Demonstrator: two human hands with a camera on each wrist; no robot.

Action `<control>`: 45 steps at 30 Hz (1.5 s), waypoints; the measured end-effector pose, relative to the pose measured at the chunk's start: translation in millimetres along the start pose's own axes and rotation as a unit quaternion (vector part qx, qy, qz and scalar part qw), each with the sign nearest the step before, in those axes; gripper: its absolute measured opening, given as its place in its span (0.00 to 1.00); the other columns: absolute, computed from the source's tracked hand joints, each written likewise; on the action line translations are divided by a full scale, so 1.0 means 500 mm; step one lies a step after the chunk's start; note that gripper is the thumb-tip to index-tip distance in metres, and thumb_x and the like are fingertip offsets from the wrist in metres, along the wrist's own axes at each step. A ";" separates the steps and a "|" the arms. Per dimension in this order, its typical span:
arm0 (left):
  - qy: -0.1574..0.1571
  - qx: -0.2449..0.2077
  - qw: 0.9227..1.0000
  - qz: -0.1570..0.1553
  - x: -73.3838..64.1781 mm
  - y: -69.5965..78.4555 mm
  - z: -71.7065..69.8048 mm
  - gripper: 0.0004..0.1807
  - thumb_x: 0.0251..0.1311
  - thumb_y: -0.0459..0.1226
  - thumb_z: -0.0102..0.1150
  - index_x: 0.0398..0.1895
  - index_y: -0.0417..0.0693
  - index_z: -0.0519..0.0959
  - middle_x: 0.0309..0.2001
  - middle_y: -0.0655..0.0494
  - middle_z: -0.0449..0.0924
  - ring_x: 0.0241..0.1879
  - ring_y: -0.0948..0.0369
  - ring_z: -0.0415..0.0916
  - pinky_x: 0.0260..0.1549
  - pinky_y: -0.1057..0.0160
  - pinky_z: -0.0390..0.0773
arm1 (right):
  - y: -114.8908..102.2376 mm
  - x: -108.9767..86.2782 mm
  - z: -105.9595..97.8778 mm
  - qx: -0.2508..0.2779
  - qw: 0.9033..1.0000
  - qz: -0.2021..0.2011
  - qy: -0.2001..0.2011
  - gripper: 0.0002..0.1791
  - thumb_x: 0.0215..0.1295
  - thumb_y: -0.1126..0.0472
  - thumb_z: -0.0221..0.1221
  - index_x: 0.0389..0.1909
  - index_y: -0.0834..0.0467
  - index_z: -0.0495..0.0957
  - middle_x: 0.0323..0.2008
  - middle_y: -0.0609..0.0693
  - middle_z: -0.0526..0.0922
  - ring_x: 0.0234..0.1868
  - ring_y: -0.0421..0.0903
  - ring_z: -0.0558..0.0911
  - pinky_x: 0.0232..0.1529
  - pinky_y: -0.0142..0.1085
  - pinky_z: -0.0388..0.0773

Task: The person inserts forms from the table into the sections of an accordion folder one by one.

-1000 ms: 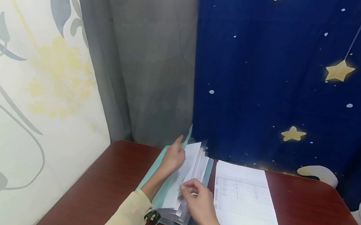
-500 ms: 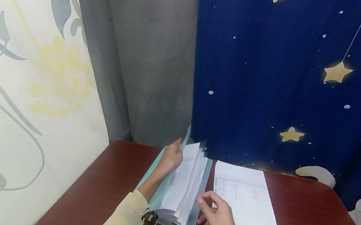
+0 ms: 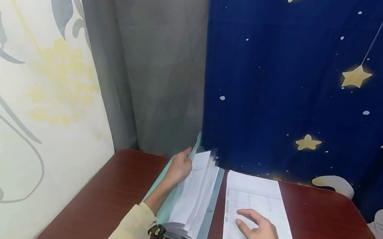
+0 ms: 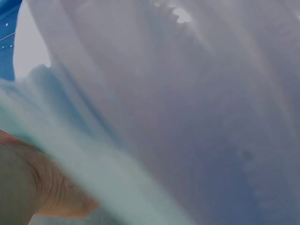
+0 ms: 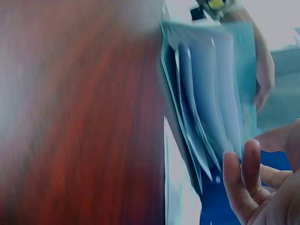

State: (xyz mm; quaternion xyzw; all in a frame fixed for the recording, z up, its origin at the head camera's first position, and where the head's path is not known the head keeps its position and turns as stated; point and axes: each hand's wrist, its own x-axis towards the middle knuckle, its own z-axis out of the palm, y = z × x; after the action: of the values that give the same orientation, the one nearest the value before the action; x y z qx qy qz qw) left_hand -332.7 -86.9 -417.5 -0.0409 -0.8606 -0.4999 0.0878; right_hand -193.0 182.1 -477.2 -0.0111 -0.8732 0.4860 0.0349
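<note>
A teal document folder (image 3: 215, 197) stands part open on the table, with white papers in clear sleeves (image 3: 188, 201) fanned inside. My left hand (image 3: 179, 168) grips the folder's raised front cover near its upper edge; in the left wrist view that hand (image 4: 58, 190) shows low at the left beside the blurred cover and sleeves. To the right of the folder lies a printed sheet (image 3: 276, 223) with a table on it. Over this sheet hovers my right hand (image 3: 259, 237), thumb and fingers spread apart with nothing between them.
The reddish-brown wooden table (image 3: 337, 236) ends at a blue star-patterned curtain (image 3: 274, 86) behind. A grey curtain (image 3: 158, 69) and a pale floral panel (image 3: 32, 91) stand at the left. A dark strapped device (image 3: 157, 230) sits at the left wrist.
My right hand has left the papers in the folder and moved right, over the printed sheet, its fingers spreading. The left hand stays at the folder cover.
</note>
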 end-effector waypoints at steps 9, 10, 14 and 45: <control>0.008 0.014 1.000 0.008 0.000 -0.001 -0.001 0.29 0.77 0.32 0.38 0.79 0.38 0.66 0.79 0.40 0.66 0.79 0.48 0.64 0.76 0.44 0.67 | 0.048 0.029 -0.064 -0.199 0.972 -0.031 0.119 0.17 0.62 0.51 0.72 0.51 0.50 0.87 0.49 0.64 0.88 0.39 0.63 0.86 0.35 0.51 0.79; 0.008 0.013 1.000 0.008 0.000 -0.001 0.000 0.29 0.77 0.32 0.39 0.79 0.38 0.66 0.79 0.40 0.66 0.79 0.48 0.64 0.75 0.44 0.67 | 0.052 0.031 -0.072 -0.216 0.969 -0.030 0.119 0.19 0.61 0.50 0.72 0.52 0.51 0.87 0.56 0.63 0.86 0.45 0.67 0.86 0.37 0.56 0.80; 0.004 0.017 1.000 0.010 0.001 0.001 0.003 0.29 0.77 0.33 0.39 0.79 0.38 0.66 0.79 0.41 0.67 0.79 0.47 0.63 0.76 0.43 0.66 | 0.066 0.047 -0.117 -0.285 0.956 0.009 0.069 0.34 0.60 0.41 0.72 0.62 0.56 0.82 0.68 0.68 0.76 0.57 0.74 0.80 0.43 0.67 0.79; -0.016 0.000 1.000 0.001 -0.001 0.000 0.003 0.29 0.80 0.33 0.39 0.82 0.39 0.61 0.83 0.43 0.60 0.82 0.48 0.57 0.78 0.42 0.62 | 0.156 0.085 -0.174 -0.310 0.945 0.097 -0.037 0.64 0.50 0.44 0.80 0.71 0.80 0.55 0.56 0.84 0.75 0.48 0.75 0.81 0.44 0.67 0.79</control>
State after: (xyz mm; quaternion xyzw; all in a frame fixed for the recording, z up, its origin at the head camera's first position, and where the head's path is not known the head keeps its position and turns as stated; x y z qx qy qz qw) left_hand -332.2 -85.6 -418.2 -0.0494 -0.8617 -0.4994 0.0747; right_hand -230.2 299.1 -495.9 -0.0881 -0.9762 0.1919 -0.0504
